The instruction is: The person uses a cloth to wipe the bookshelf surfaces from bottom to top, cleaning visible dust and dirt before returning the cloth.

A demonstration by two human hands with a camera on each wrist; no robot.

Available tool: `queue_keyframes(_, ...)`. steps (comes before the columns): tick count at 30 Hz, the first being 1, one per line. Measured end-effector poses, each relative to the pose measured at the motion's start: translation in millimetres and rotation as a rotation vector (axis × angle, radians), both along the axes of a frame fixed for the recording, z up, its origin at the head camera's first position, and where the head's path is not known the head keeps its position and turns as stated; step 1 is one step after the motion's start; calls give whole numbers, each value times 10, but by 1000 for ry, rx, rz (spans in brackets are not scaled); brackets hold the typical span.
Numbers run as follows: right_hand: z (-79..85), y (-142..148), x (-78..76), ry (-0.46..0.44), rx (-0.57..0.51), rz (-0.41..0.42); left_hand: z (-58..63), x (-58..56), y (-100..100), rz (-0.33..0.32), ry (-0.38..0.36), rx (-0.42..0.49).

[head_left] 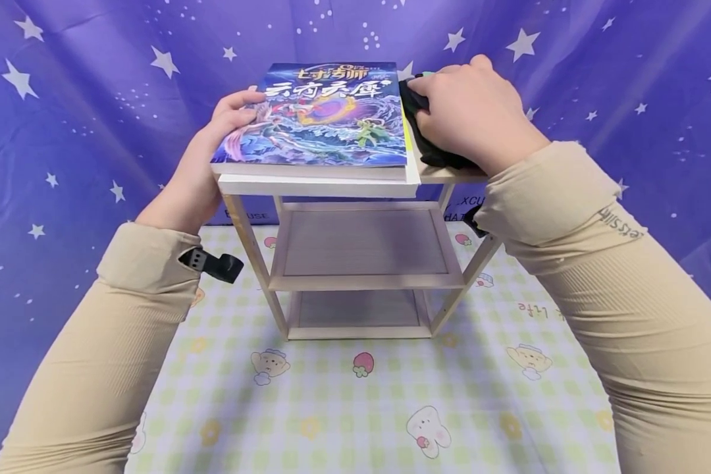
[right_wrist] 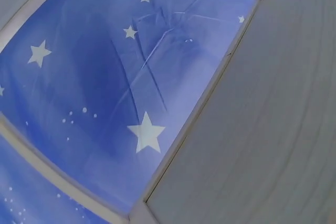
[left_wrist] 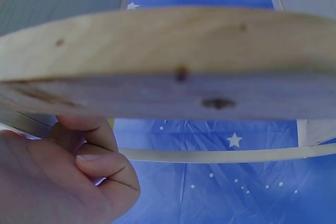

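A book with a colourful blue fantasy cover (head_left: 326, 122) lies flat on top of a wooden shelf rack (head_left: 367, 282), above a white layer (head_left: 316, 187). My left hand (head_left: 204, 155) holds the book's left edge, its fingers bent over the side. In the left wrist view that hand (left_wrist: 79, 171) has curled fingers below a wooden rail (left_wrist: 168, 45). Just right of the book, my right hand (head_left: 480, 112) grips a soft-looking black item (head_left: 447, 157) on the rack top. The hand covers much of it, so its kind is unclear. No fingers show in the right wrist view.
Two lower shelf boards (head_left: 364, 243) of the rack sit beneath the top. The rack stands on a green checked tablecloth (head_left: 332, 408) with cartoon prints. A purple-blue star curtain (head_left: 124, 85) hangs close behind.
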State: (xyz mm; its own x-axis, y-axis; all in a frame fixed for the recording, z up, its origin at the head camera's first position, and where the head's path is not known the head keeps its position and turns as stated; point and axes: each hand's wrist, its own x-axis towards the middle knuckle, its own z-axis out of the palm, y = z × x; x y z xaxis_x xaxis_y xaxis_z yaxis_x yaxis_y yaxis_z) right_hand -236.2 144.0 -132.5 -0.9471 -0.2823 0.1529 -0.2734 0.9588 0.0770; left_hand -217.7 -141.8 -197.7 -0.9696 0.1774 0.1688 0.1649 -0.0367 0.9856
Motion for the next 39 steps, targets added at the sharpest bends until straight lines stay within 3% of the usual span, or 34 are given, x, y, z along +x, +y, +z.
queue_keyframes(9,12,-16,-39,-60,11,-95,-4,-6,3,6,-11,-17)
queue_keyframes(15,19,-41,-18,-81,16,-110,8,4,-5,20,-14,-32)
queue_keyframes(20,32,-21,17,-78,29,-82,15,2,-3,27,-15,-27)
queue_keyframes(28,26,68,96,-12,69,32,22,2,-1,24,-7,-36)
queue_keyframes(39,25,110,240,40,88,86,20,-1,-10,38,-12,-56)
